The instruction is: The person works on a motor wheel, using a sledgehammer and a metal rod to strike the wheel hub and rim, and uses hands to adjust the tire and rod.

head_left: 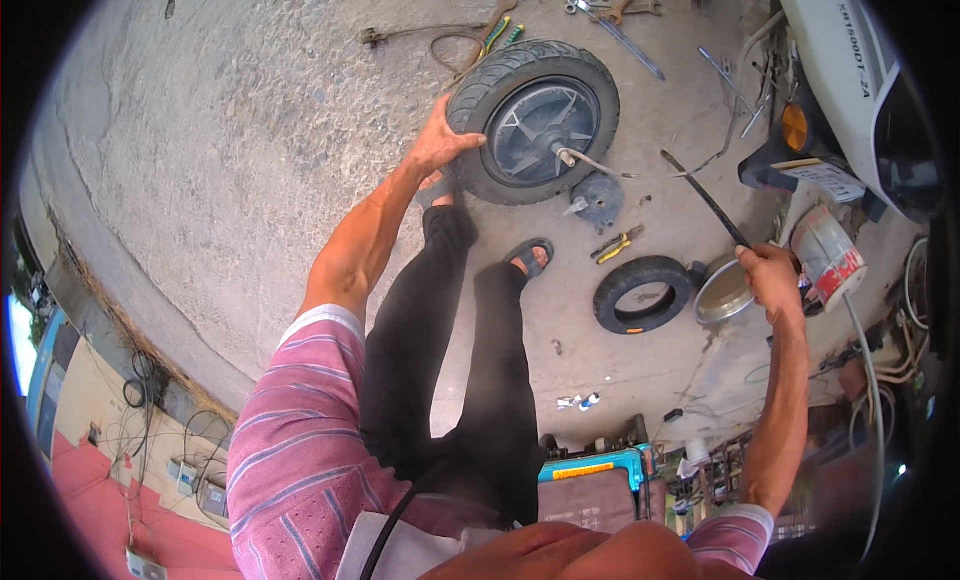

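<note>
From the head view I see the large wheel with a black rubber tyre and a dark grey hub [535, 120] at the far middle of the scene, on the rough grey concrete floor [250, 110]. My left hand [440, 140] is at its left edge; the grip is closed on the tyre, thumb on the sidewall facing me and fingers around the tread side, their tips hidden. A pale metal axle [567, 159] sticks out of the hub, and a thin grey cable [640, 173] runs from it toward the right.

My right hand [772, 277] is well apart from the wheel, on the right. Its grip is wrapped round the near end of a long, slim black bar [712, 202], whose free end points far and left.

Just beside the wheel on its near side is a round grey metal plate [600, 202]. Nearer lie pliers with yellow-and-black handles [618, 246], then a smaller black tyre [606, 302]. Just right of that tyre stands a round, shallow metal bowl [738, 309], near my right hand; a white bucket with red stains [830, 255] is farther right. Beyond the wheel are pliers with green-and-yellow handles [498, 35] and a long silver tool [632, 46]. At the far right is a white vehicle panel [840, 40].
</note>
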The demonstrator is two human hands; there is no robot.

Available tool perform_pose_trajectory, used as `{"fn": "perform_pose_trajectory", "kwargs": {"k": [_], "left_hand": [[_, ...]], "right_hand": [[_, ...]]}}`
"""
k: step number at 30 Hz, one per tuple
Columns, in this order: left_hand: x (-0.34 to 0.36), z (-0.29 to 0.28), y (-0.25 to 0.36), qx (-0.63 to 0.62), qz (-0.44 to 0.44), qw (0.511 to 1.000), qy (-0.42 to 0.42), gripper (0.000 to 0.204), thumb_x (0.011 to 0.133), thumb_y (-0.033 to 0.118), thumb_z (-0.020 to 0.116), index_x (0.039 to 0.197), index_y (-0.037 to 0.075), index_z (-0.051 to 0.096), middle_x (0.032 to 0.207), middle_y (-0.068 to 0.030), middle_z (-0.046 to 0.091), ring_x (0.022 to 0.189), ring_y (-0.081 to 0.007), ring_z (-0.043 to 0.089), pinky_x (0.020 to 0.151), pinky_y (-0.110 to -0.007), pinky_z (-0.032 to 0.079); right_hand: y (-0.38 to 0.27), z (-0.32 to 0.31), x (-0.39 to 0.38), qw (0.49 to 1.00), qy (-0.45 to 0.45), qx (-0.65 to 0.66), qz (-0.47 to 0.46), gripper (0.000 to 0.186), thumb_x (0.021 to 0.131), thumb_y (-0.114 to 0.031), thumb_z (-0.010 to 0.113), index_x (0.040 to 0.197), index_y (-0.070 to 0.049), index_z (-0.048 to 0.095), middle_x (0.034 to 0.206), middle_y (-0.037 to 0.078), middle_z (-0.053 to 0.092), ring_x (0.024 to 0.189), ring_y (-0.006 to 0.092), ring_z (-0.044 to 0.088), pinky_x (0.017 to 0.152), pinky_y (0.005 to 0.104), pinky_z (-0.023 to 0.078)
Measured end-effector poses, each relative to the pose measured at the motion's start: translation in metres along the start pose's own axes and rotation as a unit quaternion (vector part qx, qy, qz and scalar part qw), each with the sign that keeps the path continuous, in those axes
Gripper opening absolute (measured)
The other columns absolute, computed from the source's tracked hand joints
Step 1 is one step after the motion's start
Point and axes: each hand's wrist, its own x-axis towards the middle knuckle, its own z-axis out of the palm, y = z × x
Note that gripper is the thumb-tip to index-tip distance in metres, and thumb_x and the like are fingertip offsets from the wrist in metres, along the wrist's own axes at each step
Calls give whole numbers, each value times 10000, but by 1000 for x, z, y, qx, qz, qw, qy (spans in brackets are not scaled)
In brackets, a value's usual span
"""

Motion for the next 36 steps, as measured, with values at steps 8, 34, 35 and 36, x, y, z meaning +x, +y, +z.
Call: {"fn": "perform_pose_trajectory", "kwargs": {"k": [8, 34, 35, 36], "left_hand": [[-70, 45, 0, -75, -215, 973, -26, 972, 749, 181, 899, 1468, -33, 282, 1386, -221, 541, 1254, -283, 570, 1067, -388, 475], [-21, -33, 34, 282, -92, 953, -66, 816, 849, 449, 762, 1470, 71, 393, 1303, -289, 584, 1213, -483, 570, 989, -536, 483], [-23, -29, 32, 292, -87, 951, -51, 781, 844, 437, 766, 1440, 77, 413, 1316, -281, 579, 1228, -474, 562, 995, -533, 480], [-19, -34, 24, 291, -93, 951, -39, 781, 844, 437, 766, 1440, 77, 413, 1316, -281, 579, 1228, -474, 562, 995, -533, 480]], "right_hand": [[2, 9, -23, 999, 21, 17, 34, 417, 894, -303, 695, 1043, 86, 685, 780, 67, 640, 680, 148, 564, 633, 321, 446], [-23, 63, -44, 999, 24, -34, 32, 506, 883, -300, 679, 1187, 105, 660, 1141, 265, 709, 1118, 341, 676, 980, 389, 492], [-2, 67, -36, 999, 35, -20, 35, 509, 887, -291, 681, 1201, 109, 651, 1151, 256, 706, 1122, 328, 669, 981, 383, 487], [21, 73, -26, 999, 42, -6, 33, 513, 890, -283, 683, 1215, 112, 643, 1161, 247, 703, 1127, 315, 663, 982, 377, 483]]}}
